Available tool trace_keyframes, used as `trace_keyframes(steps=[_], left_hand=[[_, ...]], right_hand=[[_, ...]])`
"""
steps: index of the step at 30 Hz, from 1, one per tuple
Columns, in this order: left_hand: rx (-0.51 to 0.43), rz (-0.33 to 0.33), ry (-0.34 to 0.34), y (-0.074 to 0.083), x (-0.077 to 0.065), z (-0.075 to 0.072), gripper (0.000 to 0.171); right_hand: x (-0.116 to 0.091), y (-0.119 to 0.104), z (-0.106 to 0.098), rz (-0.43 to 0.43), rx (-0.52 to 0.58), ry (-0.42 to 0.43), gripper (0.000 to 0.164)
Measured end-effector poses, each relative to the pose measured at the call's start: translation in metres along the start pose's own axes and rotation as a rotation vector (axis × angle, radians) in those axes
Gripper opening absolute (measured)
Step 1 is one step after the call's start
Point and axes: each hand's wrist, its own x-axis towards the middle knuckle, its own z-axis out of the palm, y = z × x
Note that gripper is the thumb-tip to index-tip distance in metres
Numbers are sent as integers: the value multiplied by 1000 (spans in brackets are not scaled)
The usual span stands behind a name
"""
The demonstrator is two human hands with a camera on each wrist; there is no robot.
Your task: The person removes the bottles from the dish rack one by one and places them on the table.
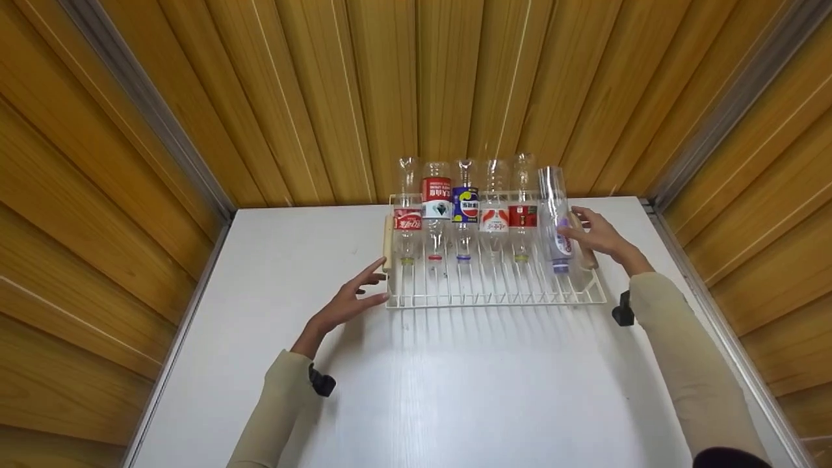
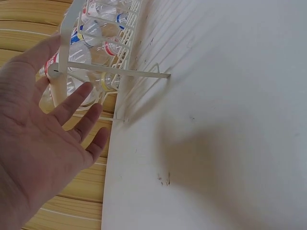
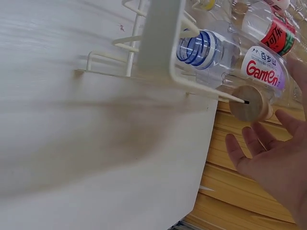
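Note:
A white wire rack point(image 1: 494, 300) with wooden handles holds clear plastic bottles in a row, necks toward the near side. My left hand point(image 1: 344, 305) is at the rack's left end, fingers spread beside the left handle point(image 1: 388, 244); in the left wrist view, its thumb is right at the frame. My right hand point(image 1: 601, 234) is at the other end, with its thumb over the Ganten bottle point(image 3: 264, 69). The other right fingers extend loosely past the right handle point(image 3: 249, 103), uncurled. The Ganten bottle leans a little at the row's right end.
The rack stands on a white table point(image 1: 403, 390) near its back edge. Wood-grain panels point(image 1: 364, 97) rise behind and at both sides. Also in the row are a Coca-Cola bottle point(image 1: 407, 220), a Pepsi bottle point(image 1: 465, 205) and others with red or white labels.

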Motion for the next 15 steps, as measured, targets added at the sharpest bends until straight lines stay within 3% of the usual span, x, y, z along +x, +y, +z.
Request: trace_keyframes(steps=[7, 15], left_hand=[[-41, -4, -9, -3, 1, 1, 78], [-27, -15, 15, 1, 5, 2, 79]], right_hand=[[13, -4, 3, 10, -23, -19, 100], [24, -8, 3, 67, -104, -49, 105]])
